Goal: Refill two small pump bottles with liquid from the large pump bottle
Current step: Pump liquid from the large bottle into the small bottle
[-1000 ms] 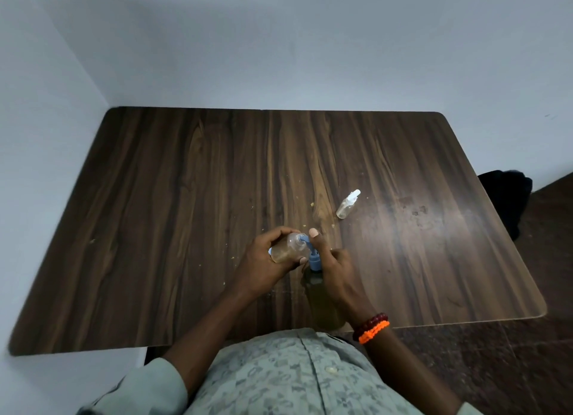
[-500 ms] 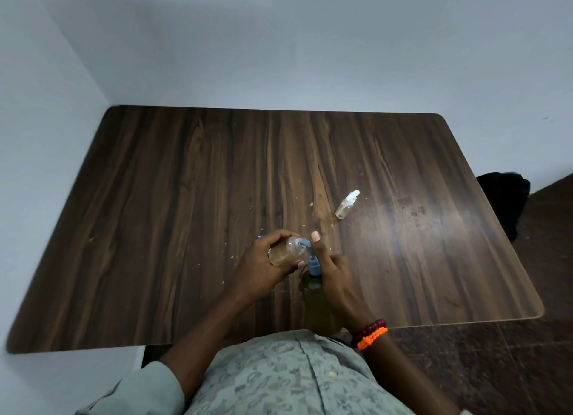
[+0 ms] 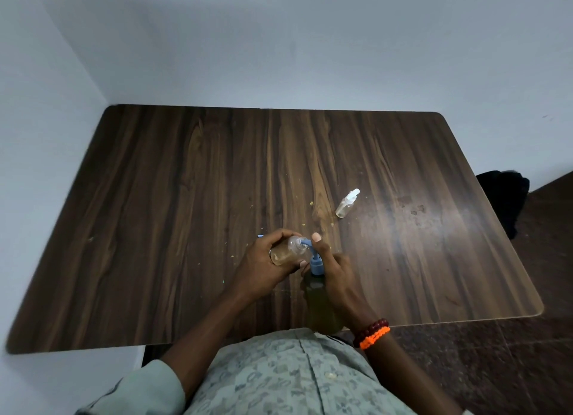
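Note:
My left hand [image 3: 263, 264] grips a small clear bottle [image 3: 290, 250] partly filled with amber liquid, tilted with its open mouth against the blue pump spout. The large bottle [image 3: 319, 303] of yellowish liquid stands at the table's near edge with a blue pump head [image 3: 314, 259]. My right hand [image 3: 336, 272] holds the large bottle's neck, its forefinger lying over the pump top. A second small bottle [image 3: 347, 203] with a white spray cap lies on its side further back to the right. A bit of blue [image 3: 260, 236] peeks out behind my left hand.
The dark wooden table [image 3: 186, 197] fills a corner between two pale walls. Small yellow crumbs are scattered near the middle. A black object [image 3: 508, 197] sits on the floor past the table's right edge.
My right forefinger and the pump head have shifted slightly; both hands stay at the same place with the small bottle at the spout.

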### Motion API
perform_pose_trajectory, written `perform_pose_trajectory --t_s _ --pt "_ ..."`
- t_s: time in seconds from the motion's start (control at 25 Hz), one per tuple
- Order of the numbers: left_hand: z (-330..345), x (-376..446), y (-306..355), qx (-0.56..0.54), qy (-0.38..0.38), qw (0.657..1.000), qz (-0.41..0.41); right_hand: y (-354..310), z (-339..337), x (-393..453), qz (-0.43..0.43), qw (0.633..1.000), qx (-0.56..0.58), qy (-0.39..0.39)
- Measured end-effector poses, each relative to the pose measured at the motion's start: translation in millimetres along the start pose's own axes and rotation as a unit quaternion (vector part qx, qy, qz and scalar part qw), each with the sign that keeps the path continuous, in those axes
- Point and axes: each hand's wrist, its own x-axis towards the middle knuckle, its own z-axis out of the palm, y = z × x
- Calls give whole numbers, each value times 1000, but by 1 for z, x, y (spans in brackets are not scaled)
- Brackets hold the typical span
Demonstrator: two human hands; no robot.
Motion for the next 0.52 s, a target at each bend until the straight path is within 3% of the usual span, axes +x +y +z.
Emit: perform_pose_trajectory --t_s 0.52 --pt "-1 -1 -1 6 -16 1000 -9 6 -1 2 26 1000 -17 5"
